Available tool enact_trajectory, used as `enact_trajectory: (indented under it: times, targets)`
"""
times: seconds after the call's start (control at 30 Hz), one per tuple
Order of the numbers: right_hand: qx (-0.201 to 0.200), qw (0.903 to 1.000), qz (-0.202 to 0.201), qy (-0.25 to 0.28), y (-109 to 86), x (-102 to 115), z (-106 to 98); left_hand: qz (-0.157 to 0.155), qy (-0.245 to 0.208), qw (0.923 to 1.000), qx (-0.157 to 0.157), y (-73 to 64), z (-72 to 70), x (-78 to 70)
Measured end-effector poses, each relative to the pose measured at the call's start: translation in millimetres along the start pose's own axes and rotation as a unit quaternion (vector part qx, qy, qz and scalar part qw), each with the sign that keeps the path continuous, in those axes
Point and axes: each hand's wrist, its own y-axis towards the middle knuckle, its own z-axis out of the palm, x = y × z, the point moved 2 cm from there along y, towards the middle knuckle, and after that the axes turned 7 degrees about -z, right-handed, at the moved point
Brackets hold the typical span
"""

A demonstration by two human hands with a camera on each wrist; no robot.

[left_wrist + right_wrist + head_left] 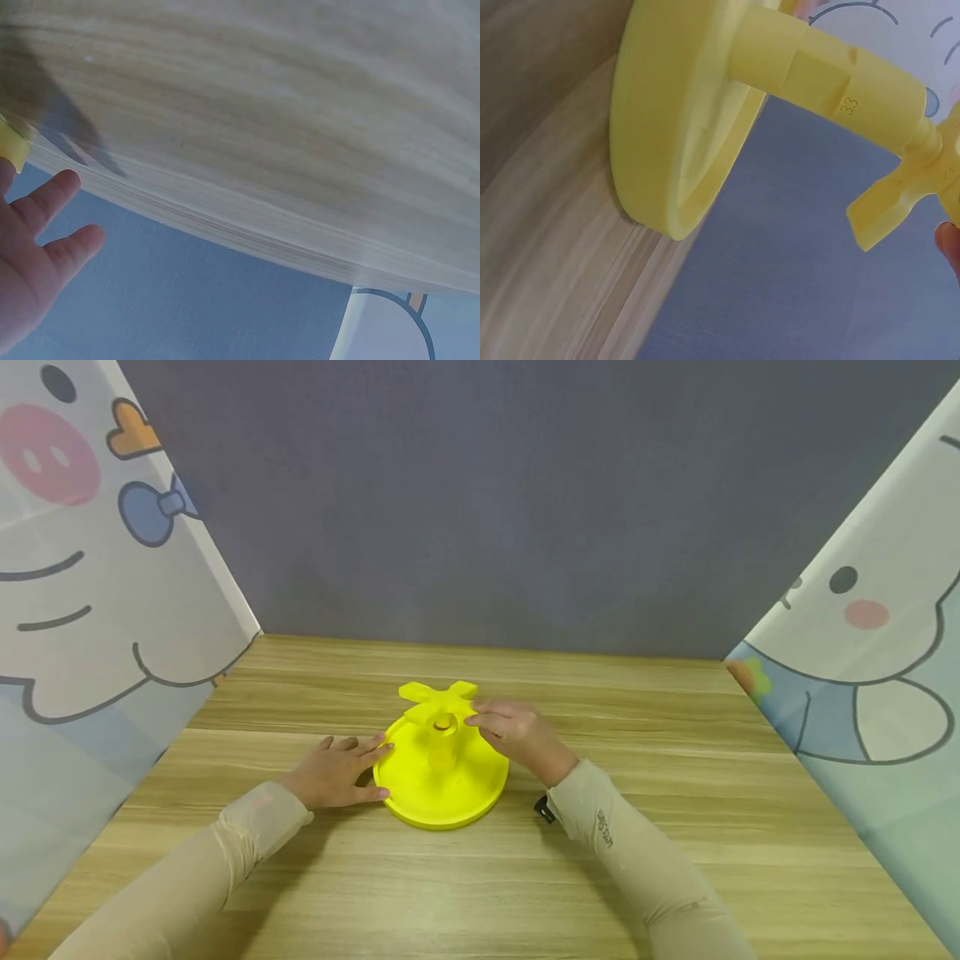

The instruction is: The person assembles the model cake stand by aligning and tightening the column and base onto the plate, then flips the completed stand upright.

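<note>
A round yellow base with a raised rim lies flat on the table, and a yellow post stands up from its middle. At the post's top is a yellow cross-shaped piece with flared arms. My right hand pinches one arm of this cross between thumb and fingers. In the right wrist view the post bears the mark "33" and meets the cross at a narrower neck; only a fingertip shows. Fingers spread, my left hand touches the base's left rim.
The wood-grain table runs back to a grey panel. Cartoon-printed sheets stand at the left and right. A small black object shows by the right sleeve.
</note>
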Motion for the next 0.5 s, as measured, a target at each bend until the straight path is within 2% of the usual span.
enact_trajectory:
  times: [0.2, 0.37, 0.5]
  targets:
    - [0.006, 0.9993, -0.032, -0.018, -2.6, 3, 4, 0.001, 0.002, 1.0000, -0.005, 0.3, 2.6, 1.9]
    - [0.018, 0.9968, -0.054, -0.057, -6.2, 7, 5, -0.001, 0.001, 1.0000, -0.005, 0.2, 3.6, 2.7]
    - [0.026, 0.9958, -0.071, -0.051, -10.8, 10, 5, -0.001, 0.002, 1.0000, -0.004, 0.1, 2.0, 1.6]
